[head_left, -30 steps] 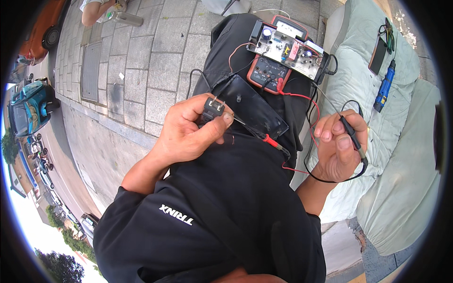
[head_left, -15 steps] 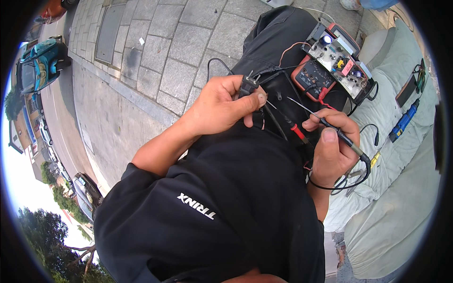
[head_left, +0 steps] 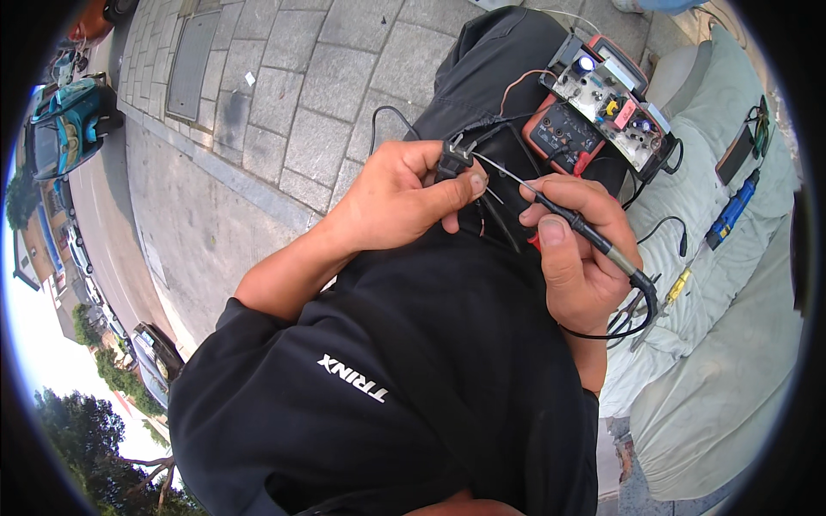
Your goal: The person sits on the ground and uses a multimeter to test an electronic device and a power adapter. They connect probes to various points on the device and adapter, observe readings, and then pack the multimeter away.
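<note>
A black two-prong mains plug [head_left: 454,163] is pinched in my left hand [head_left: 404,193], prongs pointing up and away. A second test probe, with a thin metal shaft and a red part [head_left: 535,242], lies by my left thumb; its middle is largely hidden by my right hand. Between its thumb and fingers, my right hand [head_left: 589,249] grips a black test probe [head_left: 594,232] like a pen. The long metal tip reaches to the plug's prongs; whether it touches them I cannot tell. Beyond the hands, a red-and-black multimeter [head_left: 559,133] rests on my dark trousers.
An open circuit board on a metal chassis [head_left: 607,107] sits beside the multimeter. On a pale green cloth-covered seat [head_left: 697,335] to my right lie a blue tool [head_left: 734,209], a yellow-handled tool [head_left: 678,284] and a dark flat object [head_left: 736,156]. Grey paving [head_left: 323,103] lies ahead.
My right hand has moved left with the test probe, bringing its tip from open space to the plug's prongs. The left hand keeps hold of the plug in nearly the same place.
</note>
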Demonstrator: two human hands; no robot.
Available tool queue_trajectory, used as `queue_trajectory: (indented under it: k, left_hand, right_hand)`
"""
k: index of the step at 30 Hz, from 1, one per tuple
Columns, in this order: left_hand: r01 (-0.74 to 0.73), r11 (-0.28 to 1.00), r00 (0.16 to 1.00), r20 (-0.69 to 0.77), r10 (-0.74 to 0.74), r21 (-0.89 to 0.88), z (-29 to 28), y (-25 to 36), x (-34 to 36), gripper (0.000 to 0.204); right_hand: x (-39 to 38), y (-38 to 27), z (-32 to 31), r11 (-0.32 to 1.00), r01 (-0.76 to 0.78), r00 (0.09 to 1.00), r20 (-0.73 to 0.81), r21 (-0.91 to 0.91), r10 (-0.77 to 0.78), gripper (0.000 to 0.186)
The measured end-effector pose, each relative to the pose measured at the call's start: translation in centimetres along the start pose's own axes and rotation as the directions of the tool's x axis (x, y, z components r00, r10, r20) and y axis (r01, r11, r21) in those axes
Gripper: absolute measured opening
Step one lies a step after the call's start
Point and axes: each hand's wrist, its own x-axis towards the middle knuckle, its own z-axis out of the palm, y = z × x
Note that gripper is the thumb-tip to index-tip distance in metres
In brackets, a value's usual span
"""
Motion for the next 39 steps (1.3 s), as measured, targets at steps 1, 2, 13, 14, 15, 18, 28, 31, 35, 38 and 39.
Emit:
queue_trajectory:
  k: [1,2,13,14,15,18,28,31,35,38,39]
  left_hand:
    - [0.000,1.000,1.000,-0.007,0.000,0.011,0.0,0.1,-0.1,0.013]
    - [0.000,1.000,1.000,-0.013,0.001,0.022,0.0,0.1,-0.2,0.013]
    - [-0.067,0.997,0.997,-0.029,0.069,0.038,0.2,0.0,-0.5,0.016]
    - [-0.048,0.998,0.999,-0.023,0.049,0.044,0.1,0.1,-0.6,0.014]
    - [-0.027,0.998,1.000,-0.008,0.027,0.053,0.1,0.3,-0.5,0.012]
    - [-0.093,0.995,0.996,-0.008,0.094,0.031,0.1,-0.2,-0.2,0.017]
    - [-0.089,0.995,0.995,0.040,0.091,-0.046,-0.5,0.3,0.8,0.010]
    - [-0.093,0.995,0.993,0.063,0.095,-0.040,-0.5,0.8,1.5,0.010]
    - [-0.085,0.996,0.994,0.064,0.087,-0.033,-0.5,0.8,1.8,0.010]
    - [-0.068,0.997,0.996,0.058,0.069,-0.029,-0.3,0.9,1.8,0.010]
    - [-0.075,0.997,0.995,0.060,0.076,-0.019,-0.3,1.0,1.7,0.011]
  right_hand:
    - [0.1,-0.1,0.0,0.998,0.015,1.000,0.023,-0.059,-0.014,0.024]
    - [0.2,0.0,0.0,0.996,0.034,0.998,0.050,-0.085,-0.030,0.024]
    - [-0.3,0.3,-0.3,0.992,0.100,0.993,0.073,-0.078,-0.094,0.025]
    - [-0.2,0.2,-0.5,0.989,0.123,0.989,0.098,-0.080,-0.114,0.025]
    - [-0.1,0.1,-0.3,0.990,0.113,0.991,0.078,-0.088,-0.107,0.025]
    - [0.4,0.5,0.4,0.986,0.135,0.991,0.026,-0.101,-0.133,0.025]
    - [4.4,0.2,-9.4,0.609,0.183,0.919,-0.086,-0.772,-0.385,0.016]
    - [7.0,0.0,-11.4,0.370,0.219,0.969,0.156,-0.903,-0.193,0.052]
    - [8.4,0.6,-11.5,0.362,0.201,0.978,0.206,-0.910,-0.027,0.060]
    - [8.4,1.9,-11.7,0.471,0.192,0.977,0.212,-0.861,-0.011,0.062]
    - [8.2,2.3,-11.8,0.538,0.201,0.975,0.220,-0.819,-0.028,0.062]
